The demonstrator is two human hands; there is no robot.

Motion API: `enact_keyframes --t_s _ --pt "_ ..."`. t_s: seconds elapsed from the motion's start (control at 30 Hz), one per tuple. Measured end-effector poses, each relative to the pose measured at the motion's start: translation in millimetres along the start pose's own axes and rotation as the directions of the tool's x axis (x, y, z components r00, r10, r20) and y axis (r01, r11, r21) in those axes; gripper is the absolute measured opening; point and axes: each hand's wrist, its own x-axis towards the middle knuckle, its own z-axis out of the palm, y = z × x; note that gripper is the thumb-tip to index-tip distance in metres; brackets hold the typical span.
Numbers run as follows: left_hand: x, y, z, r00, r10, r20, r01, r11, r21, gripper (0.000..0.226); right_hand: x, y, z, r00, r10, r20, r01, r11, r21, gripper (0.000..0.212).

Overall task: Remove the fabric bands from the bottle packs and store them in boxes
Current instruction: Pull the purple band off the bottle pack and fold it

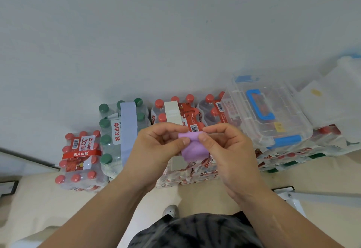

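Pale grey-white wall [175, 32] fills the upper half of the view, plain and matte. Beige floor [205, 195] below it, smooth. A thin dark rod [29, 158] slants along the wall's foot at far left. Below it, at the left edge, a flat dark-rimmed object [7, 187], cut off by the frame; kind unclear. At right, a white metal bracket [293, 200] with a bolt stands on the floor. Low centre, the toe of a light grey perforated shoe [170, 210], just above a dark mottled garment [195, 232].
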Motion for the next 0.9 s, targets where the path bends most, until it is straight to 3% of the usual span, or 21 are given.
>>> enact_keyframes --t_s 0.27,0.43,0.57,0.73,0.9 --pt "-1 3 -1 0.999 -0.008 -0.031 0.01 0.999 0.049 0.014 -1 0 3 0.999 0.029 0.042 -0.03 0.999 0.031 0.015" --pt "-4 3 -5 1.0 0.016 0.007 -0.016 0.997 0.079 0.029 -4 0 4 1.0 0.027 -0.001 -0.027 0.999 -0.024 0.01" --pt "-9 4 -4 0.999 -0.027 0.023 0.027 1.0 -0.015 0.018 -8 1 4 0.999 0.045 -0.008 -0.044 0.997 0.057 0.011" --pt "-10 2 -6 1.0 -0.027 0.005 0.027 0.999 0.026 0.014 -14 3 6 0.997 0.072 0.003 -0.072 0.995 0.066 0.018" --pt "-9 0 -7 1.0 -0.007 0.018 0.006 0.998 0.061 0.027 -17 3 5 0.998 0.058 -0.023 -0.057 0.998 0.035 0.011"
